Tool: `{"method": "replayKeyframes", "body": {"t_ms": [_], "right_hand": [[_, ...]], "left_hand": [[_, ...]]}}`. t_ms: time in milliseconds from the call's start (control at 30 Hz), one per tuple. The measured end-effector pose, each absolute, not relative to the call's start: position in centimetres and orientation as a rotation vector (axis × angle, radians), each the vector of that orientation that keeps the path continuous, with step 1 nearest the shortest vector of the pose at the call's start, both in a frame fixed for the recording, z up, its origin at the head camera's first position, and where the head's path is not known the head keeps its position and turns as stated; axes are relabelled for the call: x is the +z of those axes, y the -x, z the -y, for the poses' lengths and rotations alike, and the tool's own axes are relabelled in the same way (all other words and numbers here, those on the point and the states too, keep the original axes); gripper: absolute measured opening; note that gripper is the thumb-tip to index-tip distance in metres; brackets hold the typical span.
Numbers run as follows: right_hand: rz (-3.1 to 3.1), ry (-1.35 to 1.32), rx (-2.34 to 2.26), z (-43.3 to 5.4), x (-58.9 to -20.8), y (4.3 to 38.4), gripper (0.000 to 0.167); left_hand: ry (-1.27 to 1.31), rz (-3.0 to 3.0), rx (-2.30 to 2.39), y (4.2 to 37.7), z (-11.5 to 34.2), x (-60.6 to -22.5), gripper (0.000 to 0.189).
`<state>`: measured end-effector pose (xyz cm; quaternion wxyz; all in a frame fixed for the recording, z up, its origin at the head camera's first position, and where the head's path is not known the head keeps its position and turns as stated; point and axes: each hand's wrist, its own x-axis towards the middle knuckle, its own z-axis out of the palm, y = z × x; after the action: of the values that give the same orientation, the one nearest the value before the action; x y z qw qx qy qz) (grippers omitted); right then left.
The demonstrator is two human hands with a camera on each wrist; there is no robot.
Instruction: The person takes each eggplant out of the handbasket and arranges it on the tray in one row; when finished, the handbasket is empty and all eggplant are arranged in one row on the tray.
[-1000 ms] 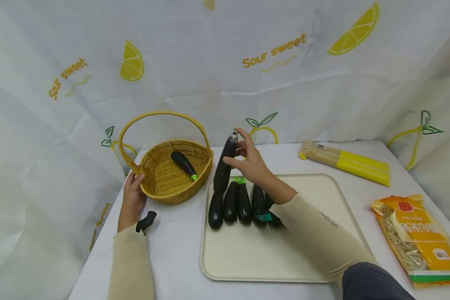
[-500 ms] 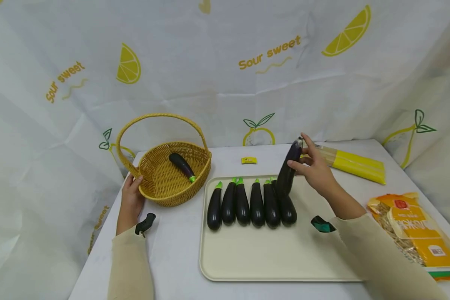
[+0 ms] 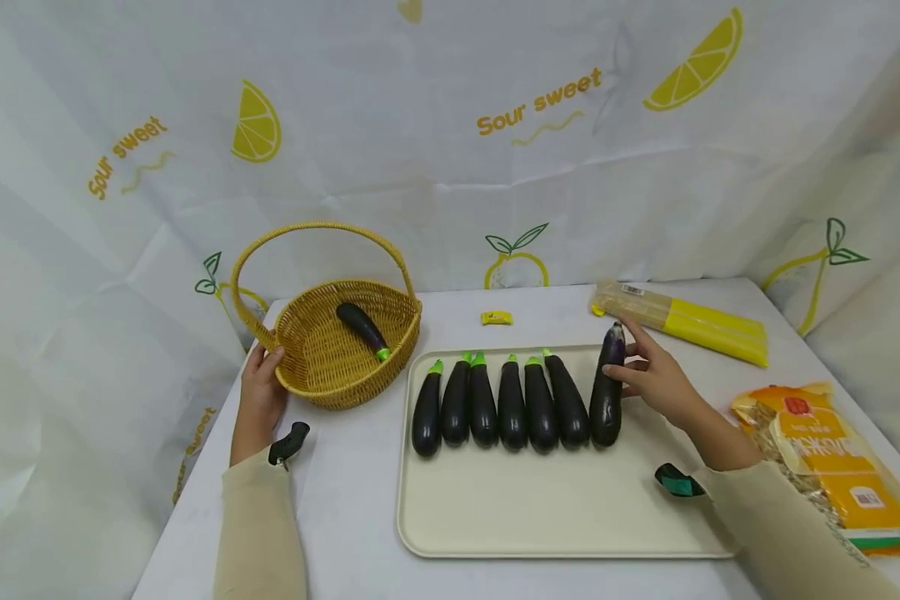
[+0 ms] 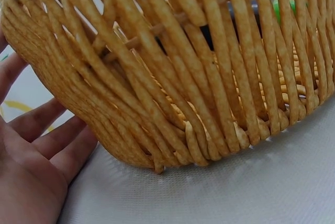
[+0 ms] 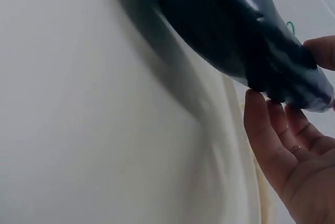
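My right hand [image 3: 656, 379] pinches a dark purple eggplant [image 3: 607, 400] near its stem end, thumb on one side and fingers on the other. That eggplant stands at the right end of a row of several eggplants [image 3: 512, 408] with green caps on the beige tray [image 3: 570, 508]. In the right wrist view the eggplant [image 5: 225, 20] slants above the tray, its stem tip partly hidden by the fingers. My left hand [image 3: 262, 392] holds the left side of a wicker basket [image 3: 330, 392] by the handle's base. One eggplant [image 3: 363, 329] lies in the basket.
A small yellow packet [image 3: 497, 317] lies behind the tray. At the back right is a long yellow-and-clear package of noodles [image 3: 682, 321]. An orange bag [image 3: 825, 450] lies right of the tray. A white cloth [image 3: 420, 208] printed with lemons hangs behind the table.
My right hand has carried the eggplant from above the row's left end to its right end, then lowered it towards the tray. The left hand stays at the basket.
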<state>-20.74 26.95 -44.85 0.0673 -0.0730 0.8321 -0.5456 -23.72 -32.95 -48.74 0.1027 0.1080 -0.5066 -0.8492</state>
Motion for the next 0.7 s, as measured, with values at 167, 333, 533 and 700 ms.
{"method": "replayKeyframes", "body": {"t_ms": [167,333,533,700], "right_hand": [[-2.552,0.274,-1.529,-26.5,-45.8,21.8,0.084],[-2.575,0.269,-1.433,-26.1,-46.3,22.5,0.082],[-2.581,0.224,-1.324,-25.6,-46.8,22.7,0.074],[-2.612,0.249,-1.280,-25.4,-46.2,22.5,0.065]], "left_hand": [[-0.335,1.488,-2.500,23.8,33.0,-48.8,0.053],[-0.336,1.501,-2.492,23.9,33.0,-49.1,0.053],[-0.370,1.537,-2.475,23.7,32.9,-49.2,0.054],[-0.368,1.529,-2.478,23.8,33.0,-48.9,0.052]]}}
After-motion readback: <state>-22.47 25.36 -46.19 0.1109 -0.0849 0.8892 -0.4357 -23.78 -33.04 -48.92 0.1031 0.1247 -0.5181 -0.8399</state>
